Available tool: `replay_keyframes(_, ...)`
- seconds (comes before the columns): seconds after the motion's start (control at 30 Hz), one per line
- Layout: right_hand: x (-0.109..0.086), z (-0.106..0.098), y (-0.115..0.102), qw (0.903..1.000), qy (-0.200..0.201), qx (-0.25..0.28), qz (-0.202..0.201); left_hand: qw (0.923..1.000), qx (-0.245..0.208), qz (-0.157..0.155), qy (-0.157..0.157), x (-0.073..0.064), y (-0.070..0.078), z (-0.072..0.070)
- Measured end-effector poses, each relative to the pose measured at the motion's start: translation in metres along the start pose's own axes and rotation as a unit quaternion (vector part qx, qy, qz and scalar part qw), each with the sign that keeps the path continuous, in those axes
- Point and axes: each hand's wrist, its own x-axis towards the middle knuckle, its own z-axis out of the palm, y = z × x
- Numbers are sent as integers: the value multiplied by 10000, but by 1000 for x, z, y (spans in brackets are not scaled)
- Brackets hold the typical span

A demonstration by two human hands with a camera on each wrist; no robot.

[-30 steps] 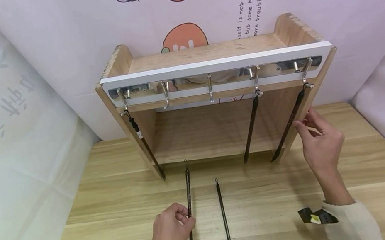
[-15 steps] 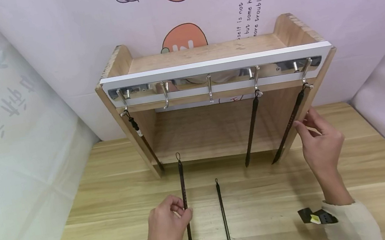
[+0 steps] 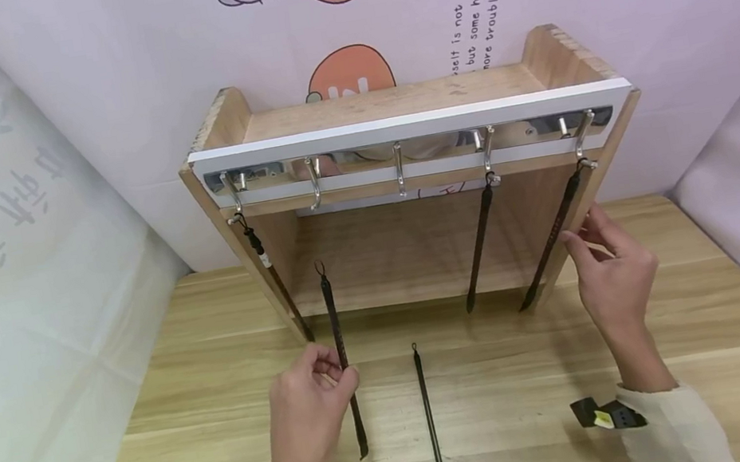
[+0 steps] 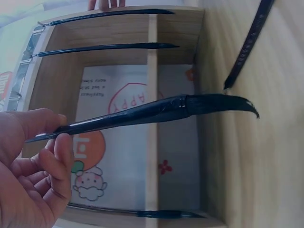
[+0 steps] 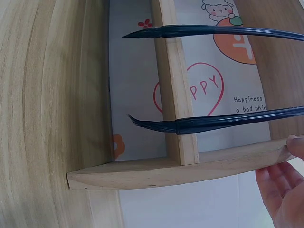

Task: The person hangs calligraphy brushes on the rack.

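My left hand [image 3: 306, 403] pinches a dark calligraphy brush [image 3: 332, 310] between thumb and fingers. Its hanging loop points up, just below the second hook from the left [image 3: 315, 183]. In the left wrist view, the held brush's bristles [image 4: 218, 102] curve at the tip. The right hand [image 3: 615, 277] grips the right side panel [image 5: 228, 168] of a wooden rack, thumb on one face and fingers on the other. One brush [image 3: 276, 278] hangs from the leftmost hook, and two more, an inner one [image 3: 480, 246] and an outer one [image 3: 555, 234], from the two right hooks.
Another brush [image 3: 429, 415] lies on the wooden table [image 3: 516, 418], loop toward the rack. A metal hook strip [image 3: 358, 158] runs across the rack's white front board. The middle hook [image 3: 400, 170] bears no brush. Printed white cloth [image 3: 595, 1] stands behind and at the sides.
My left hand has moved forward and slightly left, raising the brush off the table toward the hooks. The right hand keeps its hold on the rack.
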Motion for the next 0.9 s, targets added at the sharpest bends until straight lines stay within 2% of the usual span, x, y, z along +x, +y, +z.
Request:
replay_keyframes(0.27, 0, 1, 3, 10000, 42, -22, -16, 9986, -55, 407, 334, 11, 10, -5)
replay_keyframes(0.9, 0, 1, 4, 10000, 13, 31, 5, 9928, 14, 923, 765, 28, 22, -1)
